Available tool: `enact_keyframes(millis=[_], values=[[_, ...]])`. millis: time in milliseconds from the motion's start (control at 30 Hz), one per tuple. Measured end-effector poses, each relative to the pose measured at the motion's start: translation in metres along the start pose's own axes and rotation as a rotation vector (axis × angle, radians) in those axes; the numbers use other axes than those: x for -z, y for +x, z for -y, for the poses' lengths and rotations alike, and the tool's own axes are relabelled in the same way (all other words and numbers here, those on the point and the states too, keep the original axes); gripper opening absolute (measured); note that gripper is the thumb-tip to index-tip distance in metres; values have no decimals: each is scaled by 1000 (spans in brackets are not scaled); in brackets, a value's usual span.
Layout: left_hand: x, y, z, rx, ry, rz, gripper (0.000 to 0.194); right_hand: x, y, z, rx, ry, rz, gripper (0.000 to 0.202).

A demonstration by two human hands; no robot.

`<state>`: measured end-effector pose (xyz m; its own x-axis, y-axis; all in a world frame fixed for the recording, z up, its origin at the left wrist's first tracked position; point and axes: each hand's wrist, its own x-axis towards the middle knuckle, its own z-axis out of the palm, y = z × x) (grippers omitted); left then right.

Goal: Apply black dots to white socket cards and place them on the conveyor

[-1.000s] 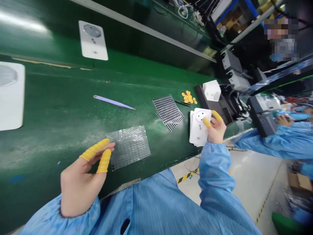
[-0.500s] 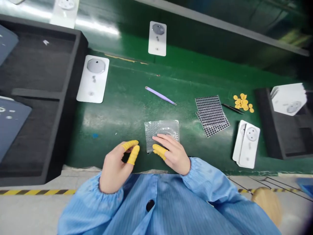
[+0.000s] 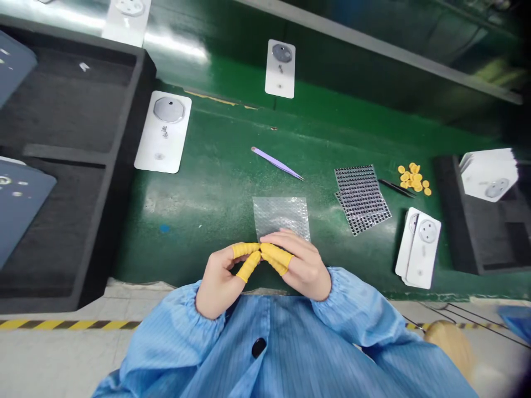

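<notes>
My left hand (image 3: 222,276) and my right hand (image 3: 301,265) meet low in the middle, near the table's front edge. Yellow finger cots cover the thumb and forefinger of each. Both hands are closed in a pinch, fingertips touching; whatever lies between them is too small or hidden to make out. Just beyond, a clear plastic sheet with a bumpy texture (image 3: 282,213) lies on the green table, its near part hidden by my right hand. Lilac tweezers (image 3: 277,163) rest farther back, points toward the right.
Sheets of small black dots (image 3: 360,196), dark tweezers (image 3: 397,188) and yellow finger cots (image 3: 410,178) lie right. White panels (image 3: 423,251) are stacked near a black tray (image 3: 454,221). Another white panel (image 3: 162,149) lies beside the large black tray (image 3: 124,138) on the left.
My left hand has moved right, and its fingertips now meet those of my right hand. The right hand has drawn its fingers together at the sheet's near edge. The view has shifted slightly.
</notes>
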<state>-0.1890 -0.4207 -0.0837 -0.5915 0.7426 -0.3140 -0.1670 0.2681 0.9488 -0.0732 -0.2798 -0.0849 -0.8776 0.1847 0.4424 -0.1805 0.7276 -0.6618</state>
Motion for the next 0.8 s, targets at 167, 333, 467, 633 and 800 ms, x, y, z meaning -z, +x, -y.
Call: enact_keyframes(millis=[167, 333, 467, 633, 800], values=[[9, 3, 1, -165, 185, 96, 16, -2, 5, 1, -48, -83, 60, 28], [16, 19, 1, -451, 467, 104, 28, -18, 10, -7, -33, -4, 8, 19], [16, 31, 0, -556, 547, 177, 31, -29, 15, -12, -335, 266, -180, 12], [47, 42, -20, -380, 590, 376, 24, -24, 18, -16, -492, 320, -400, 10], [51, 133, -96, -70, 635, 106, 39, -17, 19, -17, -454, 309, -476, 9]])
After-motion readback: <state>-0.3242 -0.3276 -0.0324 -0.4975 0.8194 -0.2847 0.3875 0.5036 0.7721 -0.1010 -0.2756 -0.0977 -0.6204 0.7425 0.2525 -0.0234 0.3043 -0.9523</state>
